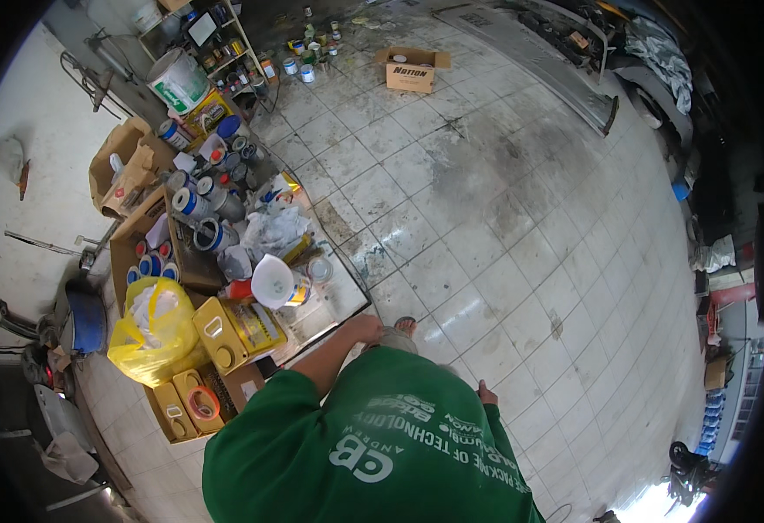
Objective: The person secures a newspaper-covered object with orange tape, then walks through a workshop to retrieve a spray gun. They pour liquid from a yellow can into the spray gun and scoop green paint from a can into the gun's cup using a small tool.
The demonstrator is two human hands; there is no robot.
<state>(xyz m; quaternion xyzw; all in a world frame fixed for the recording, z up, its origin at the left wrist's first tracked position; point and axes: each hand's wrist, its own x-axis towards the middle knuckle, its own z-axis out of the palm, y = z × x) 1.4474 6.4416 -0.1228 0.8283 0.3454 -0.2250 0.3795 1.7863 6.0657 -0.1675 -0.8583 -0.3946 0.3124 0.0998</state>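
My left hand (366, 328) is closed beside the front edge of the cluttered table, near my leg; whether anything is inside it is unclear. My right hand (486, 392) hangs by my green shirt (338, 471), partly hidden, a finger stretched out, holding nothing visible. Near my left hand are a white plastic cup (270, 281) on a labelled can, a clear jar (320, 268) and a yellow rectangular tin (222, 336). Behind them lie crumpled rags (273, 231) among several paint cans (190, 204). A yellow plastic bag (151, 349) rests at the left.
A tiled floor (504, 261) stretches rightward. A cardboard box (410, 77) and small cans (308, 74) sit at the back, beside a crowded shelf (223, 54). A long grey panel (556, 74) lies at upper right. A motorcycle (687, 471) is at lower right.
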